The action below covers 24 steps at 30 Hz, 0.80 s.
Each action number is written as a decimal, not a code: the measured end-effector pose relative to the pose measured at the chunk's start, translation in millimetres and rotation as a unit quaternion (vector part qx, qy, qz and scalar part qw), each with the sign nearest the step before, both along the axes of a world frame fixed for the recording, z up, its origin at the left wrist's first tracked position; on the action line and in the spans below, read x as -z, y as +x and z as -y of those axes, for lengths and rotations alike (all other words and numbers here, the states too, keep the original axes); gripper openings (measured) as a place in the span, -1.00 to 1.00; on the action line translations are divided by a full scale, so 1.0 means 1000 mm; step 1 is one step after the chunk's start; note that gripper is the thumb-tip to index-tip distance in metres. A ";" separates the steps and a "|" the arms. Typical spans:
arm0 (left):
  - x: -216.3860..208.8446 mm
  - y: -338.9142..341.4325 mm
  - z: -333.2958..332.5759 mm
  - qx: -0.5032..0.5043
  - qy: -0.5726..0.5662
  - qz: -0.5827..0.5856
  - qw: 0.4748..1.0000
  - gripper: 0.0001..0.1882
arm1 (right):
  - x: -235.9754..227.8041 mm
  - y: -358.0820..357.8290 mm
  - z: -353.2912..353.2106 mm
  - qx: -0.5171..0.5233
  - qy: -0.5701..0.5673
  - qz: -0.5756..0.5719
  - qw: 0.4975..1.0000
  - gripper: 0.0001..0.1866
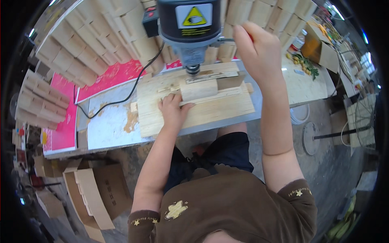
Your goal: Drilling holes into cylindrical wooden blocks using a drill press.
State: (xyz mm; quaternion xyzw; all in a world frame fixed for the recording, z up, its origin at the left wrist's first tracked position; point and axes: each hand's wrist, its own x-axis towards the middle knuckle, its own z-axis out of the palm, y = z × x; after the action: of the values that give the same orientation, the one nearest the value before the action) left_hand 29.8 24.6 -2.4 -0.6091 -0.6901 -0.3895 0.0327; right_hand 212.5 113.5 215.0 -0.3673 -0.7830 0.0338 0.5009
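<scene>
My left hand [173,108] grips the left end of a pale, rounded wooden block [199,90], its thumb along the near side. The block lies in a jig of wooden strips on a flat wooden board [214,109]. Right above it hangs the chuck [193,69] of a bench drill press [189,24]; whether the bit touches the wood is hidden. My right hand [259,50] is raised at the press's right side, closed around the feed handle [227,39]. A bit of red shows at the handle's end by my fingers.
Stacks of similar wooden blocks [69,52] stand behind and left of the press, on pink sheets [109,79]. A black cable [131,91] crosses the bench. Small yellow fruit [302,60] and a cardboard box [320,44] sit far right. An open carton [95,194] stands on the floor, lower left.
</scene>
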 end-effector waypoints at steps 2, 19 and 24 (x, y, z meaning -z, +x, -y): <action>-0.001 0.000 0.002 -0.005 -0.006 0.002 1.000 -0.60 | 0.020 0.002 0.013 -0.028 -0.009 -0.033 0.999 -0.79; 0.001 0.001 0.004 -0.008 -0.039 0.016 0.999 -0.48 | 0.146 -0.005 0.004 -0.091 0.079 -0.105 0.987 -0.85; 0.001 0.001 0.001 -0.003 -0.043 0.028 0.999 -0.49 | 0.101 0.005 0.010 -0.085 0.117 -0.102 0.984 -0.90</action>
State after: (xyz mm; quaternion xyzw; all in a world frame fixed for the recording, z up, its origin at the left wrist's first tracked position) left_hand 30.9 23.2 -3.4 -0.5968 -0.7083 -0.3768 -0.0120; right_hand 217.6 103.5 113.5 -0.2328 -0.7548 0.0218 0.6128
